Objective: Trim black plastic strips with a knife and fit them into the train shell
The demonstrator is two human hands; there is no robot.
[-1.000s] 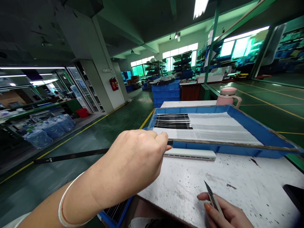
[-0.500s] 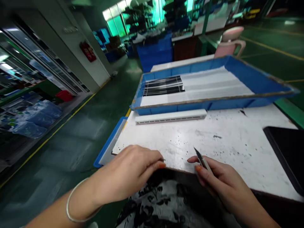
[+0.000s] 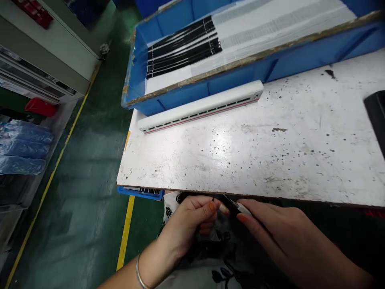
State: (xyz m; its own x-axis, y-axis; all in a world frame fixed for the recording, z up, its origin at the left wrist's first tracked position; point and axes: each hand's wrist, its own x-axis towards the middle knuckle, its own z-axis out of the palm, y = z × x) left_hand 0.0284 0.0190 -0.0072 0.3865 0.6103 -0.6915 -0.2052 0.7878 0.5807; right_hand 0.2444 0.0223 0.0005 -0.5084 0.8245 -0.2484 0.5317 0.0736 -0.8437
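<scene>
My right hand point(image 3: 279, 230) is closed around a craft knife point(image 3: 240, 208), its dark blade pointing left toward the other hand. Thumb and forefinger of my left hand point(image 3: 195, 218) are pinched together just in front of the table's front edge. A tiny dark tip shows at these fingers, too small to name. Both hands are low, over a floral-patterned garment point(image 3: 221, 277), with the blade close to the left fingertips.
On the white table point(image 3: 192, 160) lies a long white slotted bar point(image 3: 201, 106) with a red line. Behind it stands a blue tray point(image 3: 177, 98) holding black strips point(image 3: 183, 48) on white sheets. A black object point(image 3: 377, 116) sits at the right. Below the left corner is another blue tray point(image 3: 156, 196).
The view has tilted down toward the table's front edge. Both hands have drawn together off the tabletop, and the knife is now beside the left fingers.
</scene>
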